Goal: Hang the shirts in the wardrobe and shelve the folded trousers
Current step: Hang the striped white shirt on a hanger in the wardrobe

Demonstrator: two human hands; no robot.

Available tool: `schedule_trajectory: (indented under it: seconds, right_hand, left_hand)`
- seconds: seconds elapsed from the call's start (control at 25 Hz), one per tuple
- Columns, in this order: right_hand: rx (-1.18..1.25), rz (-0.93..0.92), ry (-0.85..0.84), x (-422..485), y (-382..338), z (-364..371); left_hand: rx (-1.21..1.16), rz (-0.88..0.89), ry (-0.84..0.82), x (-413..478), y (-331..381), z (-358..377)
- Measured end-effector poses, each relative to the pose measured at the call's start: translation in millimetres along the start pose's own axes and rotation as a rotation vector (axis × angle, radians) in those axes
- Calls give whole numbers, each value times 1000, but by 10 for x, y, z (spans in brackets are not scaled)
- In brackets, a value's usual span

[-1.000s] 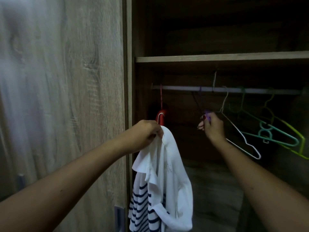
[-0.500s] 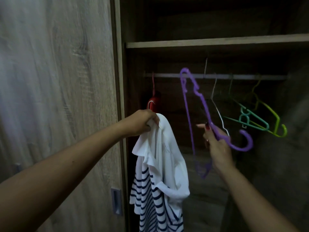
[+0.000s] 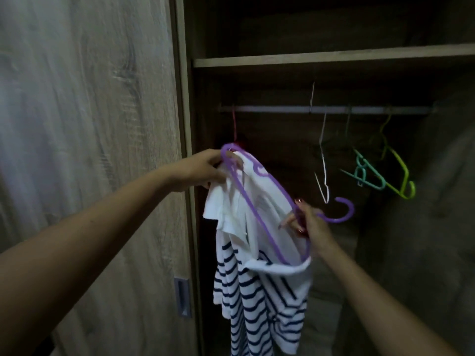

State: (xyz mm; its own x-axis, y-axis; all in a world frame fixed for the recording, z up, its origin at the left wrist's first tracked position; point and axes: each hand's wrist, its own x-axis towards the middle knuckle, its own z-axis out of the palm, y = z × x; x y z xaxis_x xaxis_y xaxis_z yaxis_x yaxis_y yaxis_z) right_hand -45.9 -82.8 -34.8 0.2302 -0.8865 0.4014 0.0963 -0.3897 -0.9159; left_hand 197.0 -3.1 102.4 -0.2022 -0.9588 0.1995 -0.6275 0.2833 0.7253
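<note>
- One shirt [image 3: 259, 291], white with navy stripes, is in work. It hangs in front of the open wardrobe, below the rail [image 3: 282, 109] and not yet on it.
- Left hand [image 3: 203, 168]: fingers curled round the bunched top edge of the shirt, holding it up just beside the wardrobe door [image 3: 90, 150].
- Right hand [image 3: 308, 224]: fingers pinch the purple hanger [image 3: 257, 201] at the neck below its hook. The hook is clear of the rail.
- The purple hanger lies tilted across the shirt. Its upper end is at the left hand and its lower end enters a fabric opening. Neck or sleeve cannot be determined.
- Assessment: hanger insertion is in progress and hanging is not complete.
- On the rail: a white wire hanger [image 3: 323, 170], a teal hanger [image 3: 367, 176] and a yellow-green hanger [image 3: 401, 176], all bare.
- Remaining: seat the shirt, then hook it on the rail. No folded trousers are in view. The shelf [image 3: 334, 59] interior is too dark to assess.
</note>
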Motion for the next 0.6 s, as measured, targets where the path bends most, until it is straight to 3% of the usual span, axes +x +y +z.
schedule_trajectory:
  seconds: [0.12,0.2,0.32,0.52,0.6]
  right_hand:
    - [-298,142,-136,-142,88,-186]
    - [-406,215,-166,-187,42,-166]
    - [-662,165,-166,-93,-128,4]
    - [-513,50,-173,83,-624,122]
    - [-504,37,-256,113,-812,93]
  left_hand:
    - [80,-19,-19,-58,-179,-178]
    - [331,6,-31,-33,-253,-125]
    - [480,83,-11,38,-270,105]
    - [390,139,-116,47,-369,299]
    - [453,205,-60,28,-426,248]
